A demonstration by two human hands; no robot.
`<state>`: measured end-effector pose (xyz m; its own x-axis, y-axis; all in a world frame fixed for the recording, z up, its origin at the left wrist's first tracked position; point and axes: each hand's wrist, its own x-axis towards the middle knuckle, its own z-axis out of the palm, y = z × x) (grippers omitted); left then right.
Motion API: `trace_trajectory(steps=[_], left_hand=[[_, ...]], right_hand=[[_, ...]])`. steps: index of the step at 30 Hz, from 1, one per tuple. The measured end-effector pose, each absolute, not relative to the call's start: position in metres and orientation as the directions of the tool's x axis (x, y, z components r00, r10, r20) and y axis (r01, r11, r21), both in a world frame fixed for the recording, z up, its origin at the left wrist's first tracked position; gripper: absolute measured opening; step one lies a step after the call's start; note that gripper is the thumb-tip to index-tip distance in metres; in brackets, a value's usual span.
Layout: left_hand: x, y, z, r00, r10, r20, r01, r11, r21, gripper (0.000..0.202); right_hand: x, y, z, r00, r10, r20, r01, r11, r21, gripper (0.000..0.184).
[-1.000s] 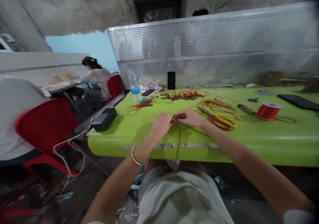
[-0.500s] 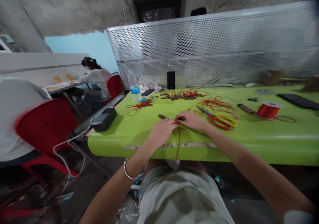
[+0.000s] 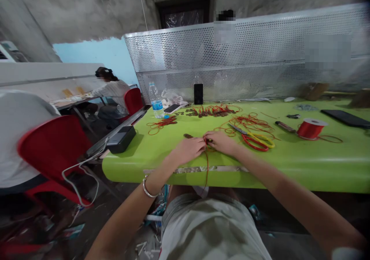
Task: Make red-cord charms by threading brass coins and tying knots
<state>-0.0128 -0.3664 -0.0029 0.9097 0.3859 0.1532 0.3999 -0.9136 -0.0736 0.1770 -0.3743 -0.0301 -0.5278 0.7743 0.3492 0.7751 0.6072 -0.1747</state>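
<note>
Near the front of the green table, my left hand and my right hand meet, fingertips pinched together on a thin red cord. One end of the cord hangs down over the table edge. A dark brown strip of coin-like pieces sticks out past my left fingers; whether they grip it too is hidden. Just right of my right hand lie scissors with one red and one yellow handle, blades pointing to the back left. Loose red cord is heaped behind them.
Coin pieces strung on red cord lie at the back, a smaller bundle to the left. Around them are a water bottle, phones, a black box, a red cord spool and a lighter. Two people sit at left.
My hands stay together on the cord, with small shifts of the fingers. The hanging cord end has swung slightly. Behind the perforated screen, a person's head has risen a little.
</note>
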Motion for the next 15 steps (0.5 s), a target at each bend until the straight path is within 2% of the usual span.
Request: trace_trajectory(steps=[3,7,11,15], left_hand=[[-0.019,-0.360,-0.009,0.852,0.460,0.252,0.453,-0.887,0.088,0.015],[-0.025,-0.351,-0.012,0.691,0.652,0.312,0.538,-0.752,0.381,0.013],[-0.021,-0.343,-0.011,0.590,0.757,0.281,0.478,-0.608,0.634,0.010],[-0.011,-0.333,-0.012,0.541,0.821,0.181,0.434,-0.457,0.777,0.007]], right_hand=[[0.177,-0.376,-0.033,-0.540,0.761,0.359,0.769,0.620,-0.157,0.022],[0.175,-0.380,-0.033,-0.503,0.790,0.352,0.805,0.576,-0.141,0.024],[0.174,-0.382,-0.031,-0.494,0.805,0.328,0.816,0.560,-0.144,0.026],[0.174,-0.382,-0.031,-0.527,0.782,0.333,0.791,0.594,-0.144,0.031]])
